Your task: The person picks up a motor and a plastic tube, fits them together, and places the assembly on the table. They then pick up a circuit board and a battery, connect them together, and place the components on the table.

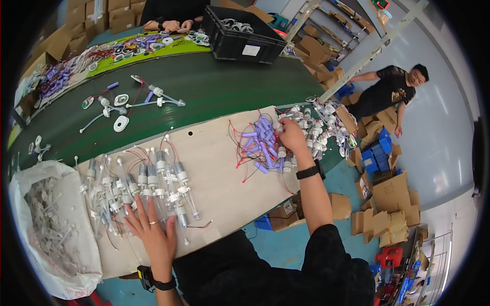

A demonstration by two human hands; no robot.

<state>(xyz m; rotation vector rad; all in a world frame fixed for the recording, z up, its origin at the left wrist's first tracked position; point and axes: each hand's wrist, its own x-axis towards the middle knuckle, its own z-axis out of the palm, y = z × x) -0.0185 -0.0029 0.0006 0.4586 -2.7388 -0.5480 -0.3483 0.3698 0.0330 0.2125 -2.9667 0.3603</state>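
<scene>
Spread wide, the left hand (152, 229) rests against clear-and-white pumps (152, 180) on a beige board (212, 171), while the right hand (292, 137) curls between purple batteries (266, 145) and white parts (317, 130); whether it grips anything is hard to tell.

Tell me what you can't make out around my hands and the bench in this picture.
Head view: whatever the right hand grips, if anything, is hidden by its own fingers.
Head view: whatever lies beneath the left hand is covered by it.
Head view: the clear pieces are too small and blurred to count.
Head view: the co-worker's head, cut off by the upper edge.
</scene>
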